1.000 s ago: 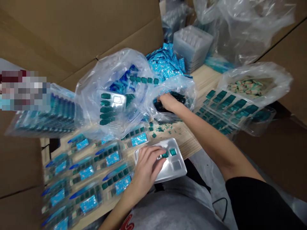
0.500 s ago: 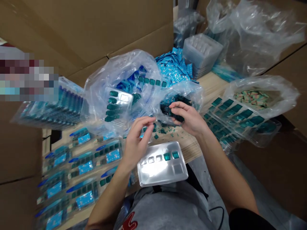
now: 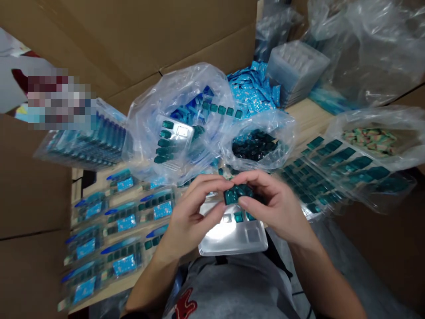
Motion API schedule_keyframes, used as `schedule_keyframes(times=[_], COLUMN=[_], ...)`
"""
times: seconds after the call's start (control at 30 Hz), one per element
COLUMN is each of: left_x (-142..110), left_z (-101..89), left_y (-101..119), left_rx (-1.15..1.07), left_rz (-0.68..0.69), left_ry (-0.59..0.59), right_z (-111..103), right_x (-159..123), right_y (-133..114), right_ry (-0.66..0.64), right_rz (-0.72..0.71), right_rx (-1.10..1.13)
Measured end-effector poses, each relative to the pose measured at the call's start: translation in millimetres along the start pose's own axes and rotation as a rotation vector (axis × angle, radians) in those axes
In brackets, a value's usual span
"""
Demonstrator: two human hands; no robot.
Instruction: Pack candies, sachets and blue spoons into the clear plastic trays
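My right hand (image 3: 277,204) is closed round a small clump of glossy dark green, nail-shaped pieces (image 3: 238,194), thumb in front and fingers behind. My left hand (image 3: 199,212) meets it from the left. Its index fingertip touches the clump's upper edge and its thumb lies at the lower left edge, so the clump sits between both hands. Below them is a shallow clear plastic tray (image 3: 232,243) with a row of square hollows. Green pieces (image 3: 238,216) fill hollows at the right of that row; my hands partly hide the rest.
A plastic bag of dark green pieces (image 3: 254,146) stands behind my hands. Filled packs (image 3: 124,264) lie in rows at left. Stacked trays with green pieces (image 3: 345,155) are at right, beside a bag of small wrapped pieces (image 3: 372,139). Blue sachets (image 3: 254,88) are heaped behind.
My right hand has come out of the bag with a clump of green pieces, moving toward me over the tray. My left hand has moved right to meet it. The view has shifted slightly.
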State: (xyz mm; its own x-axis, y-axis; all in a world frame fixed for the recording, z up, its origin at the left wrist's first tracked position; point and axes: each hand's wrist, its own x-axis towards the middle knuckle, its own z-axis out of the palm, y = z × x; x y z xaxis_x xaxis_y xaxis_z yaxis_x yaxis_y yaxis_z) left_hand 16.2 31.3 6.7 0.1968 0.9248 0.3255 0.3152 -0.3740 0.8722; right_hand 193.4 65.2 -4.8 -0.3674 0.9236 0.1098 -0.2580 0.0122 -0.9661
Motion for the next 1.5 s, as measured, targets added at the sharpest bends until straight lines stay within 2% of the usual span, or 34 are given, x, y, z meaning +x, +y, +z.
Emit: schedule_keyframes(times=[0.27,0.37,0.5,0.63,0.8,0.97,1.13,1.27,1.5], left_x=[-6.7,-7.3,-6.5,-7.0,-10.8,-11.1,-13.6,-16.1,-23.4], left_z=[-2.2,-0.3,2.8,3.8,3.0,4.5,5.7,6.9,10.8], left_y=[7.1,12.7,20.2,18.0,9.8,8.6,7.0,7.0,8.3], left_rx=[-0.003,0.144,0.522,0.562,0.598,0.461,0.067,-0.105,-0.108], left_rz=[0.016,0.093,0.233,0.304,0.299,0.270,0.014,-0.003,-0.111], left_ry=[-0.027,-0.028,0.053,0.027,-0.011,0.035,0.168,0.110,0.083], right_z=[10.5,14.1,18.0,19.9,23.5,26.2,25.3,23.7,23.5], right_x=[-14.9,-17.7,-21.4,-24.9,-26.3,-27.8,-29.4,-33.1,-37.1], right_y=[-5.5,-4.7,-4.5,-2.6,0.8,0.3,0.2,0.6,1.3], right_ry=[0.098,0.117,0.143,0.165,0.181,0.174,0.122,0.125,0.138], right_rz=[-0.128,-0.151,-0.189,-0.219,-0.220,-0.194,-0.207,-0.266,-0.396], right_rx=[-0.169,-0.207,-0.308,-0.418,-0.365,-0.378,-0.331,-0.325,-0.445])
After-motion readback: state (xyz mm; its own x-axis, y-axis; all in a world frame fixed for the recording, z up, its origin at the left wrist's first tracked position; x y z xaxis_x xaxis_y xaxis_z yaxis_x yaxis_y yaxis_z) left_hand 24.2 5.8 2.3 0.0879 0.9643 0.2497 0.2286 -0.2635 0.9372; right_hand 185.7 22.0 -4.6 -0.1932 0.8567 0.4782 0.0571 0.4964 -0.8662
